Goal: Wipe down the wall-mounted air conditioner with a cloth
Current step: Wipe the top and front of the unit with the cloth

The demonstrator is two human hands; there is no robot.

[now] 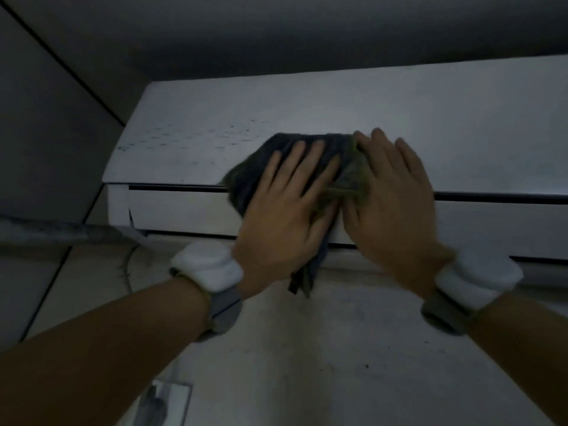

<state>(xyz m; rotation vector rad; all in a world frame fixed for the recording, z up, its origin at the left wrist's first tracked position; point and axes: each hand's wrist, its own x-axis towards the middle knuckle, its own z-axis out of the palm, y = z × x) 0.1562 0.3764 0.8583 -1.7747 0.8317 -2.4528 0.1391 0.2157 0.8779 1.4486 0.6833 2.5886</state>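
While pressed flat by both palms, dark cloth (310, 155) spread over front panel of white air conditioner (461, 133), near middle of visible casing, just above long dark slot. Left hand (287, 210) laid open on cloth, fingers together and pointing up and right, palm down, nothing pinched. Right hand (390, 198) likewise open and flat, fingers extended upward, covering cloth's right, frayed greenish edge, partly on bare panel. Hands side by side, thumbs nearly touching. Loose tail of cloth hanging below left hand, past lower edge of unit, over wall (353, 348) beneath. Small dark specks scattered across panel left of cloth. White bands with grey straps on both wrists: left wristband (209, 272), right wristband (476, 281). Bare forearms reaching up from lower corners. Dim light throughout; ceiling (276, 32) close above unit, side wall with dark diagonal line at left. Pale boxy thing at bottom left too blurred to identify.
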